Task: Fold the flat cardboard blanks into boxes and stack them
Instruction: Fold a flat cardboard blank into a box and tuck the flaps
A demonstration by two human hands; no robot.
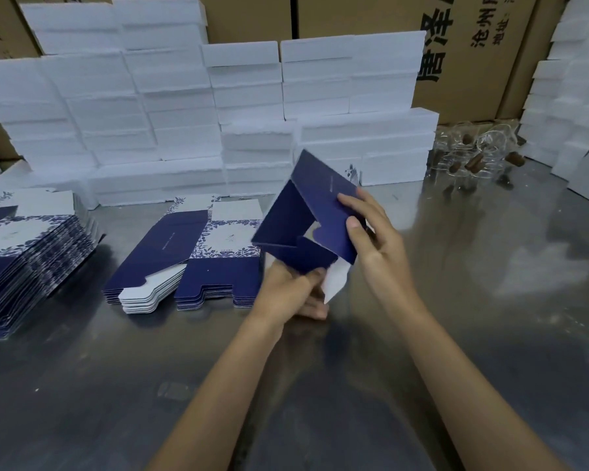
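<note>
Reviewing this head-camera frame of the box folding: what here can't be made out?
- Half-folded box, head view: its far side faces away, and the left hand and right hand cover parts of the flaps.
- Pale lettering on the box's dark panel: too small to read.
- Left stack of flat blanks: cut off by the left edge.
- Clear items at the back right: blurred, so unidentifiable.
- Brown cartons: print cropped by the top edge.
</note>
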